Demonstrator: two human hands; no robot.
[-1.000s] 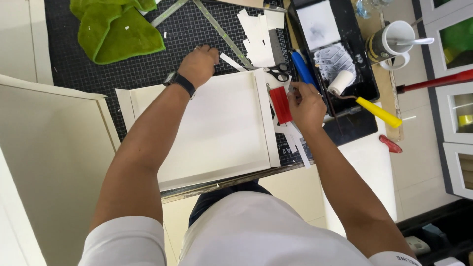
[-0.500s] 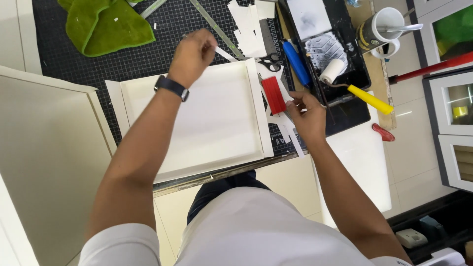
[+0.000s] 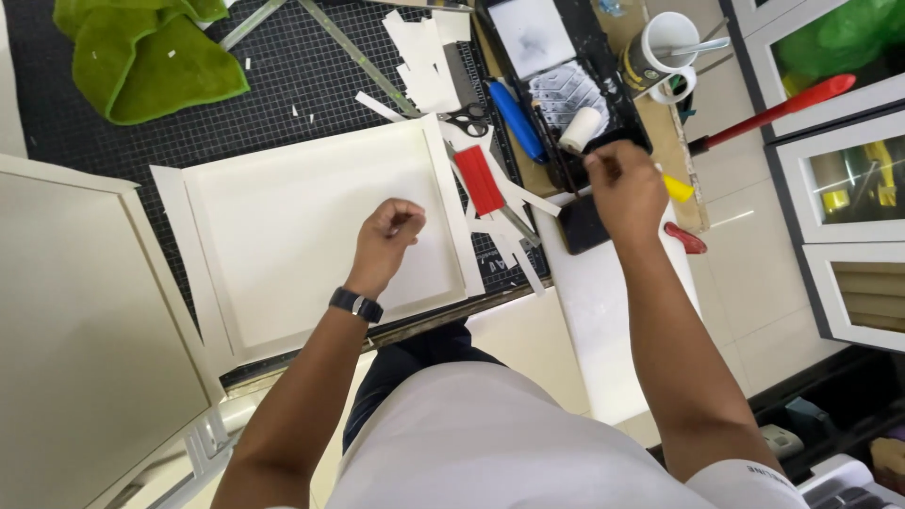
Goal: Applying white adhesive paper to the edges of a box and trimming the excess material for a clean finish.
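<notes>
Since half a second ago, left hand (image 3: pixel 391 231) has drawn back from the far edge of the white panel (image 3: pixel 311 226) and now hovers over its middle, fingers curled into a loose fist, holding nothing visible. Right hand (image 3: pixel 622 188) has lifted off the red scraper (image 3: pixel 479 179), which lies just right of the panel, and sits beside the paint tray (image 3: pixel 603 52), fingertips pinched; whether they hold something I cannot tell.
</notes>
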